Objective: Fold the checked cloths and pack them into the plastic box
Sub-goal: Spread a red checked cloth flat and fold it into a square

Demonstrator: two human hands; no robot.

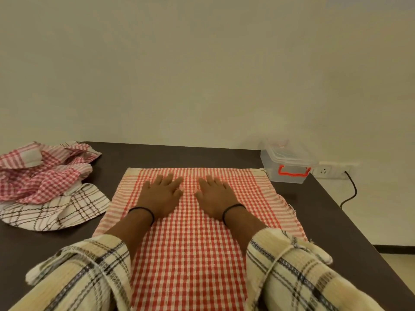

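- Head view: no writing can be read.
- Left hand and right hand lie side by side, fingers spread, palms pressing flat on the woven red checked cloth on the dark table.
- Crumpled cloth pile left of the left hand.
- Clear plastic box, orange latch, lidded, beyond the right hand.

left hand and right hand flat on red checked cloth, plastic box far right
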